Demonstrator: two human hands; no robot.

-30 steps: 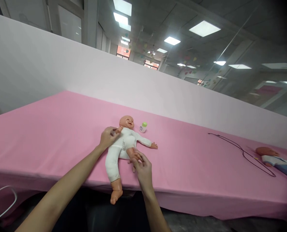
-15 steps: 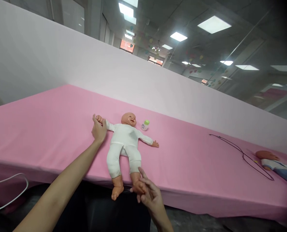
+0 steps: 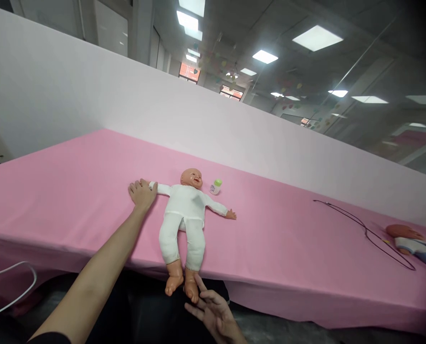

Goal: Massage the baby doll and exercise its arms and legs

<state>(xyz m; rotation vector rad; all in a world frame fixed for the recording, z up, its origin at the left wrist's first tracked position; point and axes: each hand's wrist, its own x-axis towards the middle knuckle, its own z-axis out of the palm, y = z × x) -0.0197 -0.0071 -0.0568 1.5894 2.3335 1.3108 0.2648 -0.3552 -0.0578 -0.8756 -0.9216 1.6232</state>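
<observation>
Well, across the pink-covered table [image 3: 55, 200], the baby doll [image 3: 182, 215] lies on its back, arms spread, feet at the edge. It looks light, soft-bodied with stiff vinyl limbs, and easiest to take by the torso. My left hand [image 3: 141, 195] lies flat, just against its sleeve cuff [image 3: 152, 185]; my right hand [image 3: 215, 315] hangs open, fingers spread, just beside its foot [image 3: 191, 286].

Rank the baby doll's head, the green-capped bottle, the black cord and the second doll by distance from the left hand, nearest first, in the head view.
From the left hand:
1. The baby doll's head, to the hand's right.
2. The green-capped bottle, just beyond the head.
3. The black cord, far right on the pink cloth.
4. The second doll, at the right edge.
</observation>
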